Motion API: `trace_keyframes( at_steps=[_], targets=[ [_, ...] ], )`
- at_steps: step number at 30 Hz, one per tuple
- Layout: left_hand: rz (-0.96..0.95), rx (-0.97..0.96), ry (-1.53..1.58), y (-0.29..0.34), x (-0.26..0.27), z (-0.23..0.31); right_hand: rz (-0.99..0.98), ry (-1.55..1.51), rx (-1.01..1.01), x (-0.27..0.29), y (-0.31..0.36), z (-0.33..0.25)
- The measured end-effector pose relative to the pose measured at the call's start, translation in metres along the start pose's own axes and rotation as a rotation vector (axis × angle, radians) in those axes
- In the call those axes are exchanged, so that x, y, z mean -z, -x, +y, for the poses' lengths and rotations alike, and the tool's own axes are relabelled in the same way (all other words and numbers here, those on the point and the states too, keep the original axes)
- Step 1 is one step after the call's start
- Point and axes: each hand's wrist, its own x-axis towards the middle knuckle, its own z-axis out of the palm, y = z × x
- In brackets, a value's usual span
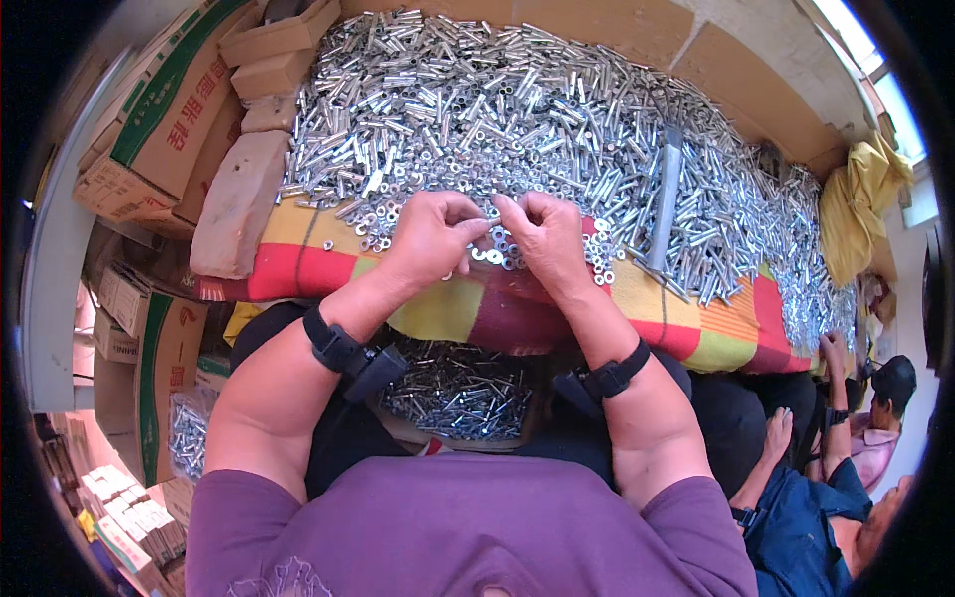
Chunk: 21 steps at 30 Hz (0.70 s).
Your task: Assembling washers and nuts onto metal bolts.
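My left hand (436,237) and my right hand (545,239) meet fingertip to fingertip above the near edge of the work surface, both pinched closed. A small silvery metal fastener (491,222) shows between them; its exact kind is mostly hidden by the fingers. Just under the hands lie loose washers (494,257) on a checked cloth (438,308) of red, yellow and green. Beyond the fingertips spread small nuts (477,164), and behind these rises a wide heap of metal sleeves and bolts (428,95).
A grey bar (668,194) lies on the heap at right. Left stand a stone-like block (239,204) and cardboard boxes (164,119). Below the cloth edge sits a container of bolts (458,398). Two co-workers (811,517) sit at right, near a yellow cloth (860,209).
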Motion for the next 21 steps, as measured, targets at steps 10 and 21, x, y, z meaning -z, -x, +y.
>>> trace_keyframes(
  at_steps=[10, 21],
  targets=[
    [-0.056, 0.002, 0.13, 0.005, -0.006, -0.006, -0.047, -0.917, -0.052, -0.014, 0.03, -0.043],
    [-0.196, 0.103, -0.182, 0.022, 0.072, -0.008, 0.312, 0.664, -0.259, 0.092, -0.027, 0.044]
  ],
)
